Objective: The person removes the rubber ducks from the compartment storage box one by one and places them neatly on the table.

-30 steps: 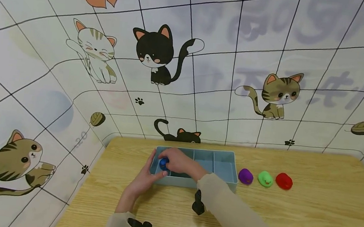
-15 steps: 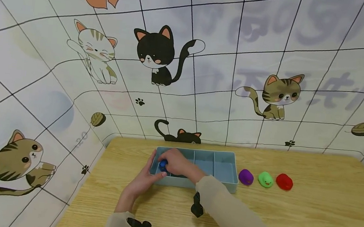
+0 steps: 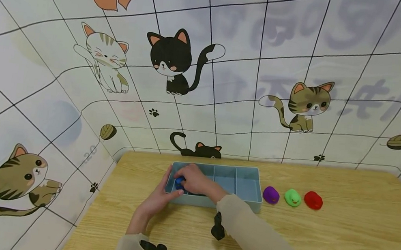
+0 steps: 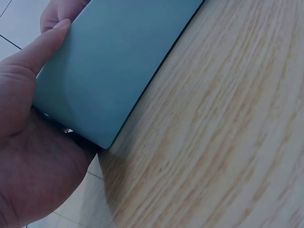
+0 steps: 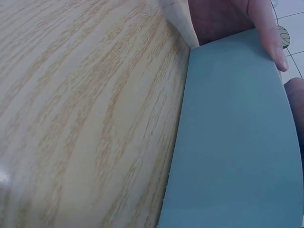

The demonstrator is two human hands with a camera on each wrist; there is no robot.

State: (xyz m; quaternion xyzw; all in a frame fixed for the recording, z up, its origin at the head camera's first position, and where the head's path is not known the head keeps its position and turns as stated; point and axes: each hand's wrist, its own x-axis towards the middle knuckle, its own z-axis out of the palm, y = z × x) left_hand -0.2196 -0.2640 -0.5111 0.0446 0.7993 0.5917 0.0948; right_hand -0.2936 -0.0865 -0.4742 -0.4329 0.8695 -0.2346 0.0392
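A light blue divided box (image 3: 214, 202) stands lengthwise on the table. My left hand (image 3: 157, 201) grips its left end, thumb at the front rim and fingers along the end wall. The left wrist view shows that thumb (image 4: 52, 40) against the box wall (image 4: 114, 66). Inside the leftmost compartment, my right hand (image 3: 197, 180) pinches a small shiny blue toy (image 3: 179, 182) with curled fingers. Those fingers cover part of the toy, so its full shape is hidden. In the right wrist view the box's front wall (image 5: 232, 133) hides most of the right hand.
Right of the box sit a purple toy (image 3: 271, 195), a green rubber duck (image 3: 292, 198) and a red toy (image 3: 313, 200) in a row. All stand on the wooden table (image 3: 357, 235). A cat-printed wall covering (image 3: 232, 132) rises behind the table's back edge.
Almost nothing differs. The blue toy and the right fingers have shifted very slightly within the left compartment; the left hand stays on the box.
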